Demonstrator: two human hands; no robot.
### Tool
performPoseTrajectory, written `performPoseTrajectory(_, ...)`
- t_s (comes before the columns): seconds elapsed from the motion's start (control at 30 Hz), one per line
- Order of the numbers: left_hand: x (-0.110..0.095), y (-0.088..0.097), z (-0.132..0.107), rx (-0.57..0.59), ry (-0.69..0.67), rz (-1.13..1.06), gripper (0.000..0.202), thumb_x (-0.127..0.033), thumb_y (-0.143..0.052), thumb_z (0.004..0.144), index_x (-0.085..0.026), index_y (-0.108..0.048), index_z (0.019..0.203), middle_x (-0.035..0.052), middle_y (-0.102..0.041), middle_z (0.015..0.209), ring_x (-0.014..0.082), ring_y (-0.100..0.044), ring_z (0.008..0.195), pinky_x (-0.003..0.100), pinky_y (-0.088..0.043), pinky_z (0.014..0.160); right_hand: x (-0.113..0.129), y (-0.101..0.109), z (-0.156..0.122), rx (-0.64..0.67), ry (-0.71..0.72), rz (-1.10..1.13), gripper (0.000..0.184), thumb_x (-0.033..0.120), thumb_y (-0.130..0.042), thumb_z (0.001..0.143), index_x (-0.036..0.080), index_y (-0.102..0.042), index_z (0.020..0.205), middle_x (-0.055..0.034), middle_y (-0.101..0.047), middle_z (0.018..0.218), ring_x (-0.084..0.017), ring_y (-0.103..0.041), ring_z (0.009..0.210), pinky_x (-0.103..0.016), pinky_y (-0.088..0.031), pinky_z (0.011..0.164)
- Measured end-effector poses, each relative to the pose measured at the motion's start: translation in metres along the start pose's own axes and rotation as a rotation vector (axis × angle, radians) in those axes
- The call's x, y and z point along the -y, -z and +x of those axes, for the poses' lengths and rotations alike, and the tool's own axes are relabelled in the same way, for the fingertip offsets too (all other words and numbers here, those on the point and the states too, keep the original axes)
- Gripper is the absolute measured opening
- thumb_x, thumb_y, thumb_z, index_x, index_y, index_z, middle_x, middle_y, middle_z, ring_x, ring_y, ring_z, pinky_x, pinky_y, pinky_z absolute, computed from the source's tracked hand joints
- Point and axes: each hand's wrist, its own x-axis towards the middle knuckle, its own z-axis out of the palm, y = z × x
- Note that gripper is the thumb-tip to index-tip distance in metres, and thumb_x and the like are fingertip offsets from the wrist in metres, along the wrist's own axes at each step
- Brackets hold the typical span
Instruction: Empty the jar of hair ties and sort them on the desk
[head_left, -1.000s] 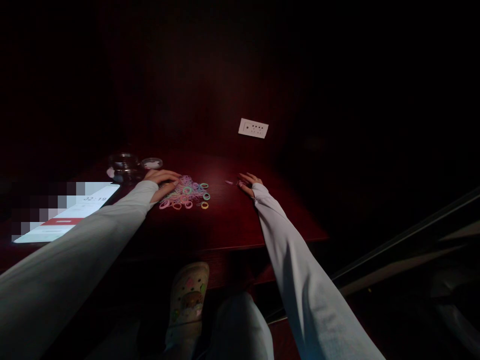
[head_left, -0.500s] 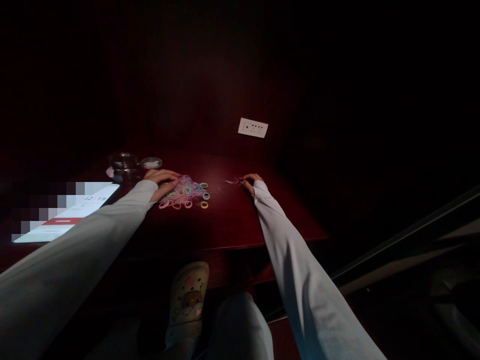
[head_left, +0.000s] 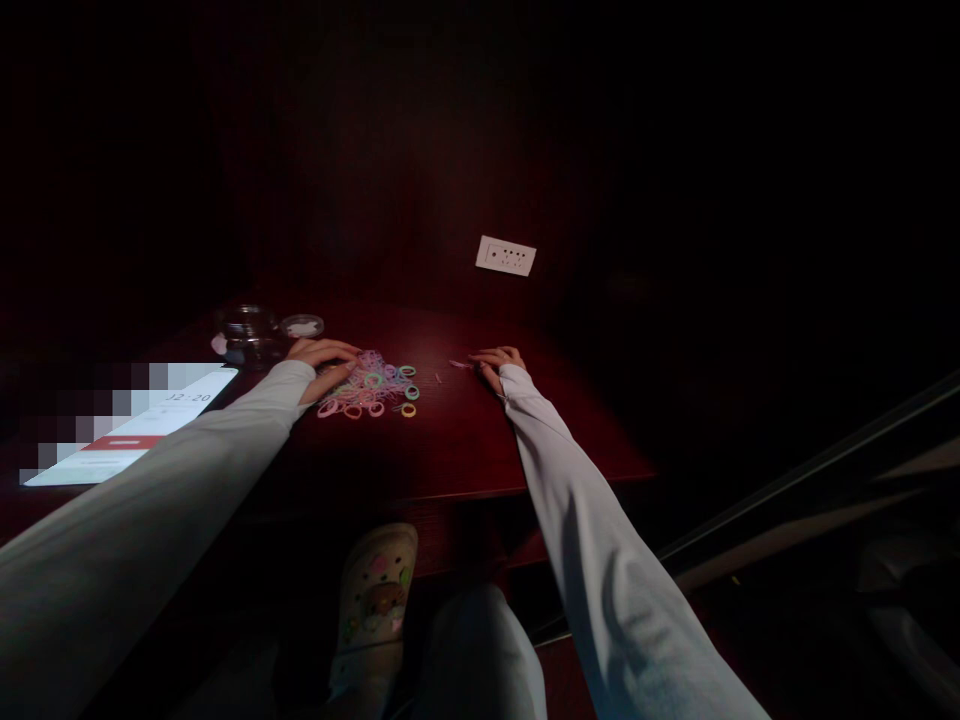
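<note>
A heap of small pastel hair ties (head_left: pixel 373 380), thin loops and thicker rings mixed, lies on the dark red table (head_left: pixel 450 460). My left hand (head_left: pixel 324 360) rests at the heap's left edge, its thumb and fingers apart and touching the ties. To the right, my right hand (head_left: pixel 501 362) lies low over the table with fingers stretched leftward. By its fingertips is a little bunch of purple hair ties (head_left: pixel 459 364). A single thin pink tie (head_left: pixel 439 378) sits between the bunch and the heap. Whether anything lies beneath my right fingers is hidden.
A clear jar (head_left: pixel 247 335) and its round lid (head_left: pixel 303 326) stand behind my left forearm. At the left lies a lit phone (head_left: pixel 172 410). A white wall socket (head_left: pixel 506 256) is above the table. Below the front edge, a clog (head_left: pixel 377 595) shows.
My right hand has shifted slightly left and its fingers have straightened out of a pinch. The dark strands at its fingertips no longer show. My left hand stays put.
</note>
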Motion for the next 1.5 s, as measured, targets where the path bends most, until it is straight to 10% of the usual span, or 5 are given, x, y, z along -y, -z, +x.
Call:
performPoseTrajectory(0.33,0.002,0.001,0.001,0.023,0.027,0.007,0.038,-0.052,-0.048,0.095,-0.028,-0.075,0.105,0.003,-0.074,0.129,0.0311,-0.061,0.123,0.049,-0.038,0.114,0.009,0.005,-0.005,-0.123,-0.128,-0.053,0.024,0.027,-0.057,0.094,0.026,-0.081,0.097,-0.0063,-0.065,0.133,-0.03,-0.04,0.124,-0.045,-0.032,0.108)
performPoseTrajectory(0.57,-0.005,0.002,0.0,0.014,0.022,0.006,0.035,-0.049,-0.049,0.095,-0.026,-0.075,0.103,0.0051,-0.075,0.128,0.0296,-0.062,0.121,0.049,-0.038,0.114,0.015,-0.003,0.001,-0.061,-0.111,-0.121,0.038,0.042,-0.044,0.105,0.03,-0.075,0.124,-0.0065,-0.057,0.147,-0.031,-0.037,0.132,-0.047,-0.029,0.113)
performPoseTrajectory(0.93,-0.003,0.001,0.0,-0.006,0.026,0.0,0.034,-0.049,-0.049,0.095,-0.028,-0.075,0.102,0.0033,-0.075,0.127,0.0294,-0.062,0.123,0.048,-0.038,0.114,0.015,-0.002,0.003,-0.199,-0.203,-0.094,0.048,0.051,-0.037,0.107,0.026,-0.078,0.109,-0.01,-0.065,0.133,-0.032,-0.042,0.128,-0.048,-0.032,0.107)
performPoseTrajectory(1.17,-0.004,0.001,0.001,-0.008,0.015,-0.004,0.033,-0.047,-0.049,0.095,-0.027,-0.074,0.103,0.0048,-0.076,0.126,0.0286,-0.063,0.123,0.048,-0.038,0.113,0.071,0.0,0.003,0.002,-0.024,-0.16,0.049,0.062,-0.046,0.103,0.022,-0.071,0.089,-0.0082,-0.075,0.099,-0.026,-0.057,0.104,-0.04,-0.036,0.097)
performPoseTrajectory(1.5,-0.014,0.006,0.002,-0.017,0.042,-0.003,0.031,-0.044,-0.05,0.095,-0.027,-0.075,0.1,0.0046,-0.076,0.123,0.027,-0.064,0.123,0.046,-0.039,0.113,0.092,-0.009,-0.001,0.145,0.108,-0.354,0.043,0.049,-0.039,0.108,0.019,-0.069,0.113,-0.0132,-0.074,0.117,-0.026,-0.061,0.111,-0.04,-0.036,0.1)
